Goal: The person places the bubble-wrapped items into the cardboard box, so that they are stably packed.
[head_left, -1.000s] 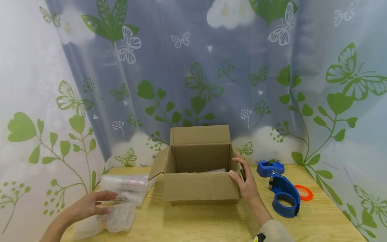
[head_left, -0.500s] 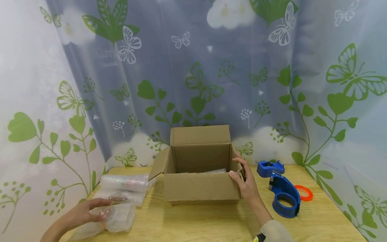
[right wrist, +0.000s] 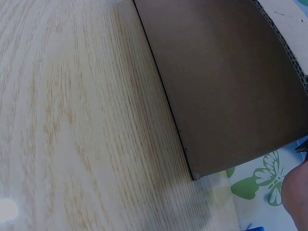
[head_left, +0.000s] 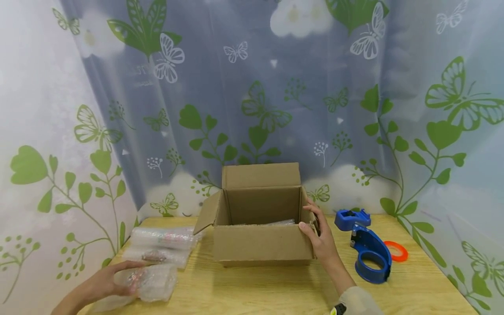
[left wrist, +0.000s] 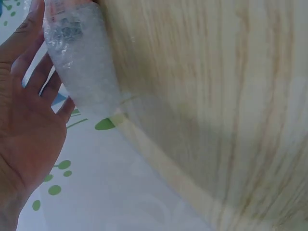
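An open cardboard box point(head_left: 264, 243) stands mid-table, its flaps spread and some clear plastic wrapping point(head_left: 283, 222) showing inside. My right hand point(head_left: 324, 243) grips its right side, thumb at the front corner and fingers along the side flap. On the left, my left hand point(head_left: 96, 284) reaches round the nearest bubble-wrapped package point(head_left: 155, 282), thumb on the near side and index finger on the far side. In the left wrist view, the fingers point(left wrist: 41, 77) run along and behind the edge of this wrap point(left wrist: 89, 62). What lies inside the wrap shows only as reddish patches.
Behind that package lie more bubble-wrapped bundles point(head_left: 163, 238). To the right of the box are a small blue tape dispenser point(head_left: 351, 220), a larger blue tape dispenser point(head_left: 370, 258) and an orange-red tape roll point(head_left: 397, 251). A printed curtain point(head_left: 260, 87) hangs behind the table.
My left hand has lowered from above the packages and closed in round the nearest one. My right hand and the box have stayed in place.
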